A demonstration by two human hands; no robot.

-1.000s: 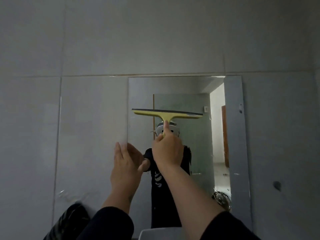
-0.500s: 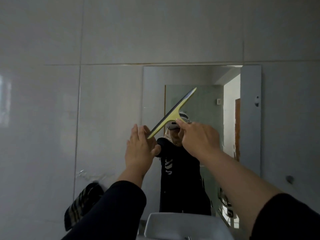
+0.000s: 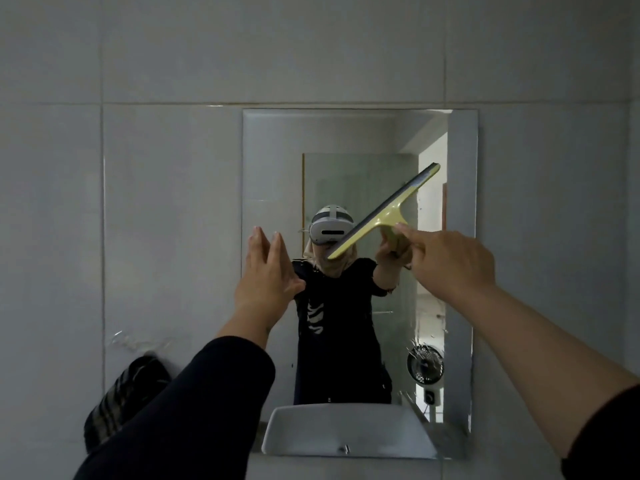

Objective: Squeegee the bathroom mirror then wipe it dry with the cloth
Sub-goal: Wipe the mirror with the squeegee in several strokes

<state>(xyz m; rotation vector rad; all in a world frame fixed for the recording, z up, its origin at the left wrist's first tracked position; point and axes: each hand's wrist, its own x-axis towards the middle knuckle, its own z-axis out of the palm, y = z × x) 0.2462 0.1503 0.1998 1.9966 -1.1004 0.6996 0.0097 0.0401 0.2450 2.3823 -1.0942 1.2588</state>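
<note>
A rectangular mirror [image 3: 277, 161] hangs on the grey tiled wall, with water drops near its lower right. My right hand [image 3: 446, 261] grips the handle of a yellow squeegee [image 3: 384, 211]. Its blade lies tilted on the glass, upper end toward the right, lower end toward the middle. My left hand [image 3: 266, 278] is flat with fingers apart at the mirror's left edge and holds nothing. A dark striped cloth [image 3: 121, 396] hangs on a clear wall hook at the lower left, partly behind my left sleeve.
A white sink basin [image 3: 346, 427] sits just under the mirror. The mirror reflects a person in dark clothes, a doorway and a small fan. Grey wall tiles [image 3: 173, 202] surround the mirror on all sides.
The squeegee has turned from level to tilted and moved right across the glass with my right hand. My left hand stays at the mirror's left edge. The view has shifted.
</note>
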